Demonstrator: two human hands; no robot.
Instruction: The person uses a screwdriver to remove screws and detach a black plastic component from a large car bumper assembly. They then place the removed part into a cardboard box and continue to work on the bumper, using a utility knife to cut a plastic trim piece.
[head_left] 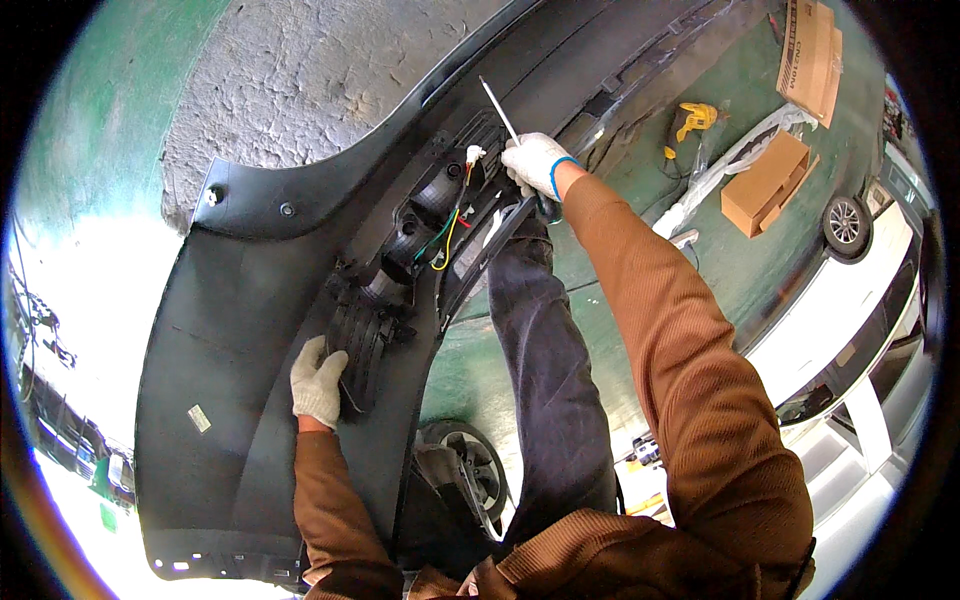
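Note:
A large black car bumper point(230, 330) stretches across my view, its inner side facing me. Fixed along it is a black lamp housing point(408, 235) with rounded sockets and a ribbed end. Green, yellow and red wires point(447, 238) come out of the sockets, with a white connector point(474, 155) at the upper end. My right hand point(535, 163), gloved in white, is closed around a thin pale rod point(498, 108) like a screwdriver shaft, pointing up and left. My left hand point(319, 382), also gloved, rests beside the ribbed end with thumb and fingers apart.
A yellow power drill point(695, 120) lies on the green floor at the upper right. Near it are an open cardboard box point(765, 185), another carton point(808, 60) and plastic wrapping point(725, 165). A white car point(830, 300) stands at right. A wheel point(470, 465) shows below the bumper.

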